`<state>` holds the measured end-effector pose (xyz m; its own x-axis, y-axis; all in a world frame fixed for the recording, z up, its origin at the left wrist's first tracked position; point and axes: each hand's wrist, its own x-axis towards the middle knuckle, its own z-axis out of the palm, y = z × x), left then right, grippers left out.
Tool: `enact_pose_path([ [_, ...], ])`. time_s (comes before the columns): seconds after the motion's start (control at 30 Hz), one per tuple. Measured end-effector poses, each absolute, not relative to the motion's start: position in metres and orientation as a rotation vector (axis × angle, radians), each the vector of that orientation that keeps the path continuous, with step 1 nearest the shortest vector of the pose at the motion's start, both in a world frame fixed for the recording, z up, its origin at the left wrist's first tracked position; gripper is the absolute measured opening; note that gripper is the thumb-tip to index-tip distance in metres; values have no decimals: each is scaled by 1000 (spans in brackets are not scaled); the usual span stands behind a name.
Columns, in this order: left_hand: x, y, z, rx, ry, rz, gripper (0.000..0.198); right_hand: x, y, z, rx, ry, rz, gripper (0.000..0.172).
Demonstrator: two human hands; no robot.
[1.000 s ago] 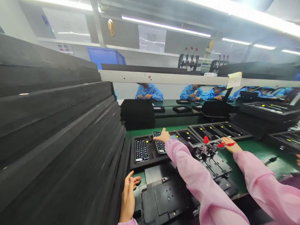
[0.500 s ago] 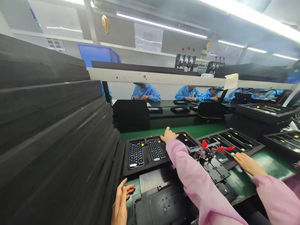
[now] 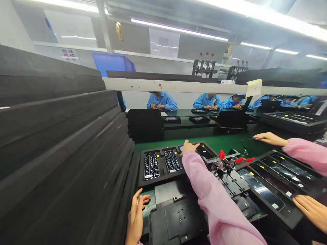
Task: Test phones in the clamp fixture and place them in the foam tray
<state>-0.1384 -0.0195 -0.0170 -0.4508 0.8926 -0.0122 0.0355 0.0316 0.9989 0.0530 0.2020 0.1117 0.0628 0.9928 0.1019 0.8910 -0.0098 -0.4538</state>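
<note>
My left hand (image 3: 136,213) is open beside the left edge of a black fixture plate (image 3: 182,217), holding nothing, its fingers loosely apart. My right hand (image 3: 189,148), in a pink sleeve, reaches to the far side of a black foam tray (image 3: 153,184). Its fingers bend down around a smartphone (image 3: 181,148), whose bluish screen shows only in part; the fingertips are partly hidden. Left of it in the tray lie two smartphones with grid screens, one (image 3: 151,165) nearer the tray's left end and one (image 3: 172,161) beside it. A dark-screened smartphone (image 3: 205,151) lies to the right.
Red-handled toggle clamps (image 3: 222,162) stand right of my sleeve. A co-worker's hand (image 3: 270,138) holds a thin tool, and another co-worker's hand (image 3: 310,209) rests at a second phone tray (image 3: 291,217). Stacked black foam trays (image 3: 63,163) rise on my left. People in blue sit opposite.
My right hand's fingers have bent down further at the tray. At right, a co-worker's hand with a thin tool has come into view, and the second phone tray has moved nearer.
</note>
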Motion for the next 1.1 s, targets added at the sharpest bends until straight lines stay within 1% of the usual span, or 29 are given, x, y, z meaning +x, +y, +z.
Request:
enact_pose_path([
  [0.13, -137, -20, -16, 952, 1602, 1533, 58, 44, 184, 152, -1864, -2085, 272, 93],
  [0.23, -136, -21, -14, 945, 1581, 1547, 58, 52, 147, 167, -1580, -2330, 367, 102],
  [0.33, -133, -22, -9, 926, 1531, 1557, 59, 66, 94, 153, -1026, -2676, 602, 107],
  [0.4, -130, -23, -5, 952, 1479, 1570, 59, 73, 61, 129, -865, -2834, 560, 112],
  [0.47, -128, -25, -2, 1046, 1421, 1550, 56, 76, 37, 103, -850, -2954, 481, 116],
  [0.6, -122, -29, 5, 1220, 1303, 1422, 50, 78, 23, 72, -889, -2985, 436, 112],
  [0.73, -114, -30, 11, 1242, 1245, 1350, 51, 85, 29, 71, -854, -2962, 413, 112],
  [0.83, -111, -29, 13, 1300, 1268, 1273, 46, 92, 34, 73, -802, -3027, 381, 111],
  [0.97, -111, -27, 12, 1339, 1309, 1195, 45, 98, 38, 74, -884, -3053, 419, 109],
  [1.1, -113, -27, 9, 1371, 1299, 1204, 42, 100, 41, 80, -837, -3100, 475, 119],
])
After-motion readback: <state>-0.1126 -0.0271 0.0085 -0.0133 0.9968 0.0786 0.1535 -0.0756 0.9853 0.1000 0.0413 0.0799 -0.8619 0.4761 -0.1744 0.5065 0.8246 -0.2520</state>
